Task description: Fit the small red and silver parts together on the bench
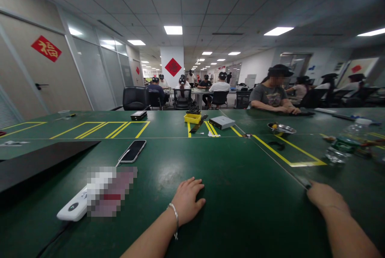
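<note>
My left hand lies palm down on the green tabletop, fingers stretched out and thumb apart, with nothing in it. A silvery bracelet circles that wrist. To its left are a white handheld device with a round dark button and a phone with a white cable. My right hand rests at the right with its fingers curled closed. A small dark thing shows at its fingertips, too small to name, beside a seam in the table.
Farther off stand a yellow tray, a grey box, a black box and a metal bowl. A water bottle is at the right, a black panel at the left. Across the table sits a person.
</note>
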A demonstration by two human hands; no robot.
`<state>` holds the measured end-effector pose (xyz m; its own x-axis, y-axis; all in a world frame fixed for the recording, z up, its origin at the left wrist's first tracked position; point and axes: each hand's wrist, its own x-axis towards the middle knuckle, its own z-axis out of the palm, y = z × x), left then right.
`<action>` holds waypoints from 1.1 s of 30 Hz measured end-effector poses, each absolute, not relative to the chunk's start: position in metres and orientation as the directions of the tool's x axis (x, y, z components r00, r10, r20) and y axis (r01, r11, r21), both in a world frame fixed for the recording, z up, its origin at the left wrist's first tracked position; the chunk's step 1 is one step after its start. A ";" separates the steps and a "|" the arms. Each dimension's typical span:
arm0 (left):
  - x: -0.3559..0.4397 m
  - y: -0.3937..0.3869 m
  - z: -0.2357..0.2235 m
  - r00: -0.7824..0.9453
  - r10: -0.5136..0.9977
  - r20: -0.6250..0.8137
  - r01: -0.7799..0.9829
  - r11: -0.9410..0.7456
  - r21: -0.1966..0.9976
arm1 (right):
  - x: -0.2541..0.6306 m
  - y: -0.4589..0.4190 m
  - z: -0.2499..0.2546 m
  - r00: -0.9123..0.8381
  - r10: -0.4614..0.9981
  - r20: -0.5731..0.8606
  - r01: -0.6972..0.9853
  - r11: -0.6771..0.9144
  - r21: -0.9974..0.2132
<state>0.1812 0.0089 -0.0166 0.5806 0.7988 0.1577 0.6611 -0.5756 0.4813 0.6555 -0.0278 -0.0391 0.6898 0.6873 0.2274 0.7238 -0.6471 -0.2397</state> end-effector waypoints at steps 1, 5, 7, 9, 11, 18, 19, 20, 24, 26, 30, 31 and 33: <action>0.181 0.009 -0.016 0.583 0.796 0.160 0.658 -0.579 0.481 | 0.657 -0.028 -0.040 0.711 0.692 0.125 0.698 -0.673 -0.246; 0.182 0.009 -0.017 0.582 0.797 0.165 0.662 -0.581 0.473 | 0.647 -0.028 -0.036 0.722 0.691 0.034 0.680 -0.699 -0.222; 0.183 0.009 -0.018 0.579 0.799 0.159 0.667 -0.577 0.471 | 0.643 -0.029 -0.035 0.727 0.681 0.088 0.679 -0.694 -0.241; 0.183 0.008 -0.018 0.580 0.800 0.154 0.668 -0.575 0.472 | 0.642 -0.031 -0.034 0.731 0.667 0.141 0.677 -0.684 -0.273; 0.182 0.008 -0.017 0.580 0.800 0.154 0.667 -0.575 0.475 | 0.641 -0.033 -0.032 0.734 0.658 0.165 0.673 -0.673 -0.308; 0.182 0.006 -0.013 0.585 0.796 0.157 0.661 -0.580 0.476 | 0.626 -0.031 -0.023 0.740 0.667 0.081 0.654 -0.687 -0.318; 0.182 0.006 -0.012 0.586 0.795 0.156 0.661 -0.580 0.476 | 0.624 -0.030 -0.023 0.734 0.672 0.103 0.665 -0.678 -0.312; 0.182 0.006 -0.012 0.587 0.794 0.156 0.661 -0.581 0.475 | 0.624 -0.030 -0.023 0.726 0.675 0.132 0.677 -0.670 -0.304; 0.182 0.007 -0.014 0.589 0.791 0.164 0.658 -0.587 0.471 | 0.617 -0.028 -0.020 0.665 0.701 0.259 0.747 -0.614 -0.256; 0.182 0.007 -0.015 0.587 0.790 0.178 0.651 -0.591 0.475 | 0.604 -0.024 -0.013 0.591 0.742 0.316 0.807 -0.542 -0.237; 0.183 0.007 -0.014 0.563 0.797 0.219 0.627 -0.585 0.514 | 0.544 -0.007 0.007 0.339 0.846 0.411 0.935 -0.255 -0.244; 0.184 0.007 -0.013 0.555 0.800 0.227 0.617 -0.580 0.532 | 0.522 -0.004 0.010 0.258 0.869 0.422 0.955 -0.162 -0.250; 0.185 0.006 -0.013 0.531 0.816 0.230 0.593 -0.551 0.588 | 0.473 0.000 0.014 0.072 0.902 0.426 0.968 0.040 -0.247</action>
